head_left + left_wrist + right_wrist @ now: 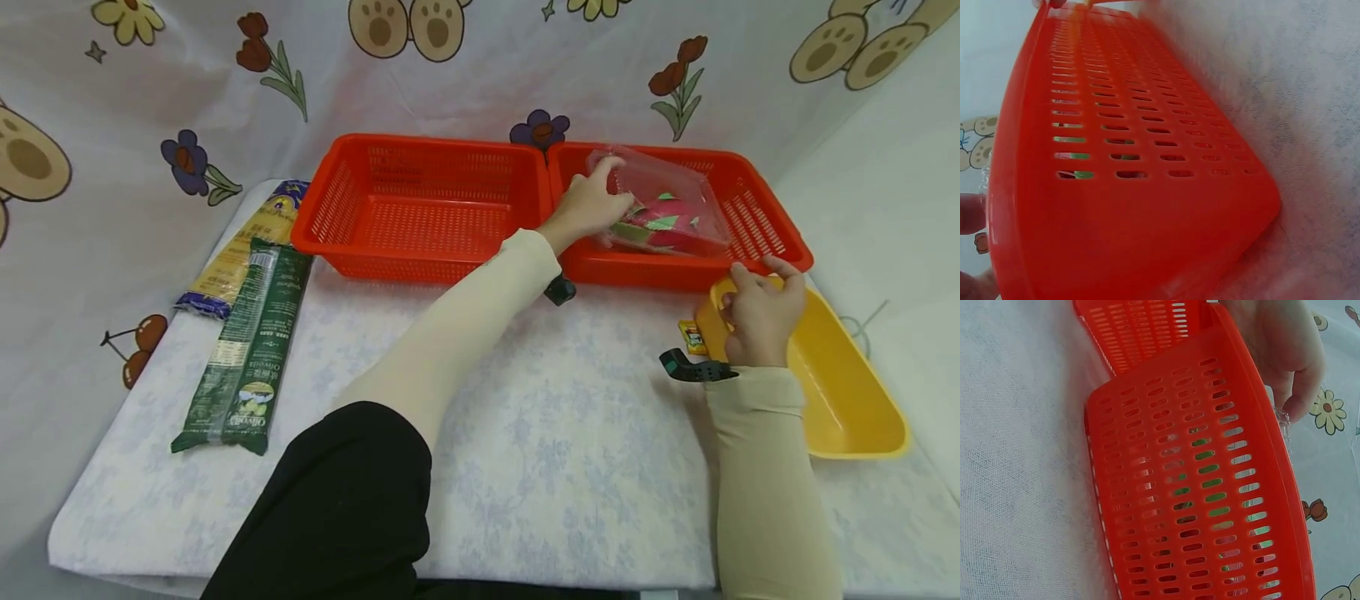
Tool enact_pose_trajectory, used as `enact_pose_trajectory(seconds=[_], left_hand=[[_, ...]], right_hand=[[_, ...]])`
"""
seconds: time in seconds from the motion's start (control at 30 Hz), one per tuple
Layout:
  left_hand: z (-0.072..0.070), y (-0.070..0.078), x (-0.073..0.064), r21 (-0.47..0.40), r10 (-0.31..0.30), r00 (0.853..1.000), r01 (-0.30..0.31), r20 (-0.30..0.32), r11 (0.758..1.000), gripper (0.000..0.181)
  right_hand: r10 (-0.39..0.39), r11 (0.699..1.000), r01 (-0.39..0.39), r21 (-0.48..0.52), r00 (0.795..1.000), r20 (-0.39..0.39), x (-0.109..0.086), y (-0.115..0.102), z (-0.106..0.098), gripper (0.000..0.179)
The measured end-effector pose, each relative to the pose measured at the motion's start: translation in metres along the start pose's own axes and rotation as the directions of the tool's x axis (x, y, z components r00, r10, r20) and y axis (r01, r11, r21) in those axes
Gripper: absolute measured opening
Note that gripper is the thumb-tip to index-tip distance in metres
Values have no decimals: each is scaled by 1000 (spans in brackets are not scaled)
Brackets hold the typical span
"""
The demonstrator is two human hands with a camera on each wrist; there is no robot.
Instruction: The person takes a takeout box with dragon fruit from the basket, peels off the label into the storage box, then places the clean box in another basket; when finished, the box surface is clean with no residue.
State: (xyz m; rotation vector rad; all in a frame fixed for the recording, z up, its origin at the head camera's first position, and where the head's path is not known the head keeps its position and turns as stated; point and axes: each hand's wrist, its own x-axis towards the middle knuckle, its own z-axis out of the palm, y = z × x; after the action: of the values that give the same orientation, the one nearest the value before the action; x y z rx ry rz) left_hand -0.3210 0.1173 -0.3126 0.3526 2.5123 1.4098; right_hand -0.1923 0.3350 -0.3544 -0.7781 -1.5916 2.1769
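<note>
A clear plastic package with pink-and-green dragon fruit (667,223) inside lies in the right-hand red basket (772,221). My left hand (588,204) reaches over that basket's left side and grips the package's left edge between thumb and fingers. In the right wrist view the left hand (1288,353) shows beyond the basket rim, its fingertips at the clear plastic. My right hand (765,315) pinches the same basket's front rim near its right corner, above the yellow tray. Its fingertips also show at the rim in the left wrist view.
Another red basket (442,212) stands to the left. A green pasta bag (243,350) and a yellow-and-blue bag (258,246) lie at the table's left. Below my right hand, a yellow tray (847,383) stands near a small yellow packet (692,337).
</note>
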Motion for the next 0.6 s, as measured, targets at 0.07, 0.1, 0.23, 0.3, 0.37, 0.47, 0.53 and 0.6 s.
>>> enact_pose_trajectory(seconds=[0.07,0.1,0.23,0.3,0.37,0.47,0.53,0.6], left_hand=[[0,2,2,-36,-22,999,23,24,999,60],[0,3,2,-60,-33,999,35,36,998,61],[6,8,6,-154,-86,993,98,84,983,63],[11,9,8,-181,-104,988,123,111,976,65],[16,8,10,-197,-126,979,157,159,968,67],[22,5,12,-207,-148,966,192,210,959,68],[25,3,14,-215,-157,963,204,220,955,68],[28,4,15,-214,-157,968,199,197,956,68]], right_hand=[[-2,1000,2,-3,1000,-6,0,0,0,60],[-3,1000,3,-3,1000,-8,0,0,0,60],[-6,999,5,-42,1000,-20,2,-1,0,61],[-5,998,4,-56,1000,-23,2,-1,0,60],[-1,998,-1,-65,1000,-31,1,0,-1,59],[-6,998,4,-66,999,-35,1,1,0,58],[-16,997,13,-73,999,-37,0,2,-1,58],[-31,997,28,-79,999,-36,1,2,-1,58]])
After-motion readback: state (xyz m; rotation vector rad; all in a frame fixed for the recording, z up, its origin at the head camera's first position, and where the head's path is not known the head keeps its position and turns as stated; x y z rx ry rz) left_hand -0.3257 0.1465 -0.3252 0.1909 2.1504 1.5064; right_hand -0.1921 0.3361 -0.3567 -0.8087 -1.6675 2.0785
